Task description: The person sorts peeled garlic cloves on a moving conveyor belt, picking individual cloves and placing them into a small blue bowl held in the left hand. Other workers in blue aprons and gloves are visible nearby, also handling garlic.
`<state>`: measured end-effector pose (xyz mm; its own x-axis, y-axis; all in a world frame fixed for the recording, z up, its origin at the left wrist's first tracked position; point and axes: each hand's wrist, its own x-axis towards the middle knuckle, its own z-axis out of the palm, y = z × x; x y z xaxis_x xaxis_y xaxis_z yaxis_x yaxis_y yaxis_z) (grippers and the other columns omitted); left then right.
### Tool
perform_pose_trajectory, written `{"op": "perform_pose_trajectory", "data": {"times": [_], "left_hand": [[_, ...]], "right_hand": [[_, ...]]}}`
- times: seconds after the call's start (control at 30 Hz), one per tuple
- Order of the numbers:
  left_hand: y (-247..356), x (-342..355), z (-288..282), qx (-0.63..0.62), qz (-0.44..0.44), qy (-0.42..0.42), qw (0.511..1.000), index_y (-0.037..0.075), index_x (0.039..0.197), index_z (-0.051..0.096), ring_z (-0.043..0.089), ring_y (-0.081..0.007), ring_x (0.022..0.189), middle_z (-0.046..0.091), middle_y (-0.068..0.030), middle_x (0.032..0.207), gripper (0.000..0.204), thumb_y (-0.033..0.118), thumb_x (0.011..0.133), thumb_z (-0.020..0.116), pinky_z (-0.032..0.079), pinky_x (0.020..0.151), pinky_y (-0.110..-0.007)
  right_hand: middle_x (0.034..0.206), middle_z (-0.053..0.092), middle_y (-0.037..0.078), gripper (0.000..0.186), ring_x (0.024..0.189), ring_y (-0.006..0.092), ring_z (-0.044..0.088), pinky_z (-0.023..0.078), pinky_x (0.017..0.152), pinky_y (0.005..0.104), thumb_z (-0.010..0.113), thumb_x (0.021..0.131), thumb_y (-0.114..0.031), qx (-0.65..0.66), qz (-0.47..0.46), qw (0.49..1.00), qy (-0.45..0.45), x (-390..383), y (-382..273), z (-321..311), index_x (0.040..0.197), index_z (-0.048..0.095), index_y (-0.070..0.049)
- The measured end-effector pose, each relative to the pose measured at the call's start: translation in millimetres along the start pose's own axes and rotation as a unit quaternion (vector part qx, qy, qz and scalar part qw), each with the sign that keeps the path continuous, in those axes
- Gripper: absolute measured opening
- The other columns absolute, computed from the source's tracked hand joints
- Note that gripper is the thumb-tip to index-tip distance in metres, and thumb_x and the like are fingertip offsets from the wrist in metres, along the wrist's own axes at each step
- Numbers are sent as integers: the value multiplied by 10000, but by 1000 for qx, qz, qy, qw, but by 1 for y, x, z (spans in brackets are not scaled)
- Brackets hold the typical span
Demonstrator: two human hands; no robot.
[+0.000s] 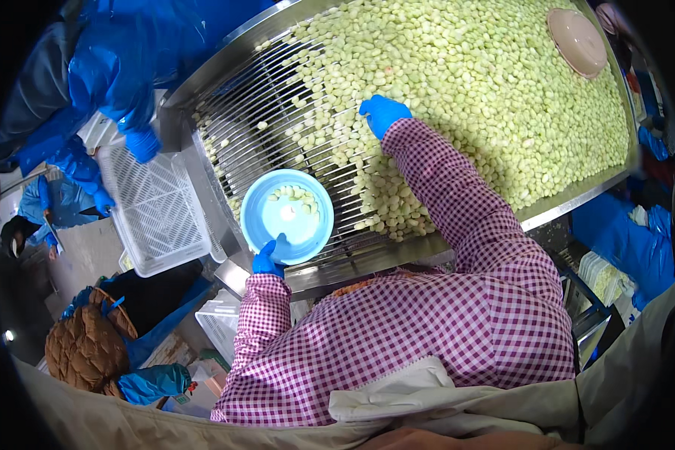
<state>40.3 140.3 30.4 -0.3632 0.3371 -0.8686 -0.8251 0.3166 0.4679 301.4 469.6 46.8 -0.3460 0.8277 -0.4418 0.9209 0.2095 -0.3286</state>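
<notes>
While the left hand [267,262] grips a blue basin [301,241], the right hand [385,115] overlies green beans [472,82], closure unclear.

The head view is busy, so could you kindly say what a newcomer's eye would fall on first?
Probably the heap of pale green, bean-like pieces filling the right of the slatted metal table. Next come the light blue bowl at the table's lower left, held by the left hand, and the right hand at the heap's left side.
</notes>
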Motion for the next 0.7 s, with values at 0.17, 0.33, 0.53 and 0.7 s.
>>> {"op": "perform_pose_trajectory", "data": {"times": [0.17, 0.33, 0.53, 0.7], "left_hand": [[14, -23, -5, -16, 8, 6, 1000, 24, 1350, 384, 534, -339, 1143, 517, -198, 1276, 507, 9, 858, 508, 444, 978, -481], [-1, -16, -5, -14, -11, -28, 999, 13, 1342, 392, 522, -338, 1154, 517, -191, 1280, 531, 1, 827, 520, 440, 988, -463], [-1, -27, 5, 10, -26, -29, 999, 20, 1320, 430, 524, -328, 1148, 528, -173, 1268, 518, 16, 814, 540, 444, 979, -471], [8, -26, -2, 34, 4, -24, 999, 42, 1331, 423, 530, -328, 1137, 536, -158, 1260, 538, 15, 810, 555, 443, 970, -472]], "right_hand": [[1206, 580, 107, 321, 1072, 256, 593, 479, 910, 397, 388, 948, -164, -63, -46, 988, -134, -13, -23, -33, 1206, 577, -137], [1193, 572, 89, 304, 1072, 264, 577, 455, 931, 394, 427, 947, -286, 55, 66, 981, 172, 13, 16, -39, 1201, 570, -201], [1190, 576, 90, 281, 1058, 272, 583, 464, 905, 389, 439, 938, -331, -19, 29, 995, 96, 35, 29, -45, 1160, 563, -210], [1131, 605, 93, 277, 878, 191, 616, 523, 776, 326, 539, 906, -209, 358, 129, 894, 238, -22, -19, -39, 1160, 548, -100]]}}
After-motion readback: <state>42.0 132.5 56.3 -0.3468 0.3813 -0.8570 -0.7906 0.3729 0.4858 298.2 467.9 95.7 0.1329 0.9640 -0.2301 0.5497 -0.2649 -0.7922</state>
